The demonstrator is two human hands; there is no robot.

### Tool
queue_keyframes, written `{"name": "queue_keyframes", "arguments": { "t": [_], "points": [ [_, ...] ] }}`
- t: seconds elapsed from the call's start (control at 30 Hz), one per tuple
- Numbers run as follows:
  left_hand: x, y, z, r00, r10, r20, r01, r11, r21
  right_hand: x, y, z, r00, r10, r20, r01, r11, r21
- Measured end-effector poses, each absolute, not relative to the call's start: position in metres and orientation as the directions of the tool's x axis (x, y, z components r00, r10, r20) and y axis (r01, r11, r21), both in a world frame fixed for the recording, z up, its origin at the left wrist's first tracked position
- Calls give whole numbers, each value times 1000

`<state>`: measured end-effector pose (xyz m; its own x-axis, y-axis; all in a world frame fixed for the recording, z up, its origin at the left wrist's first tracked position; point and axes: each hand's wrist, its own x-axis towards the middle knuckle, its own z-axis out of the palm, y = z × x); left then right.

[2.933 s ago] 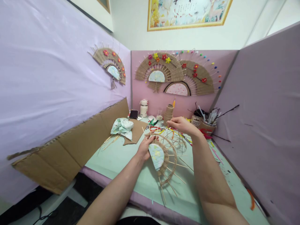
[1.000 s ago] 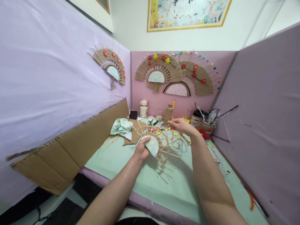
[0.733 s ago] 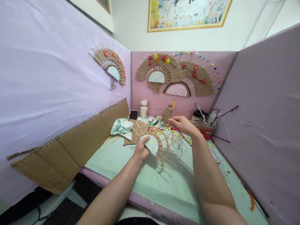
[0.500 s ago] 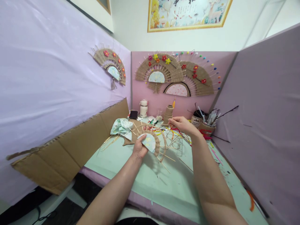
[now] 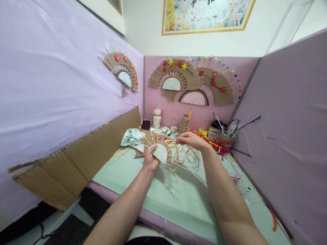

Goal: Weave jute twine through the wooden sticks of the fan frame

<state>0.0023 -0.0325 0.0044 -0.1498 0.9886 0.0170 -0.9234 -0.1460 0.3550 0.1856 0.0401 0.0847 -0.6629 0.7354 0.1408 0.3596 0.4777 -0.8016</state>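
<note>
My left hand (image 5: 150, 160) is closed on a half-woven fan (image 5: 163, 153), gripping its pale patterned half-disc centre and holding it upright above the green table top (image 5: 178, 200). Thin wooden sticks radiate from the centre, with brown cord woven round the inner arc. My right hand (image 5: 190, 139) is pinched on the loose brown cord (image 5: 190, 154) at the fan's upper right rim. The rest of the cord trails in loops on the table below my right wrist.
Finished fans (image 5: 176, 76) hang on the pink back wall and one fan (image 5: 122, 69) on the left wall. Cardboard sheet (image 5: 76, 156) leans at left. Crumpled cloth (image 5: 133, 137), spare sticks, a white jar (image 5: 156, 118), cord spool (image 5: 184, 123) and tool cups (image 5: 222, 134) line the back.
My left hand has turned the fan anticlockwise and shifted it slightly left and up. My right hand has moved left with the cord, closer to the fan's rim.
</note>
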Motion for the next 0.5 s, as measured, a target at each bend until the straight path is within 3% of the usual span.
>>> {"name": "queue_keyframes", "arguments": {
  "t": [0.27, 0.5],
  "points": [
    [15, -49, 3, 144, 986, 83, -891, 93, 444, 185, 43, 82, -624, 767, 147, 226, 357, -906],
    [14, -47, 9, 103, 985, 139, -893, 30, 449, 185, 44, 80, -666, 738, 110, 208, 325, -923]
  ]
}}
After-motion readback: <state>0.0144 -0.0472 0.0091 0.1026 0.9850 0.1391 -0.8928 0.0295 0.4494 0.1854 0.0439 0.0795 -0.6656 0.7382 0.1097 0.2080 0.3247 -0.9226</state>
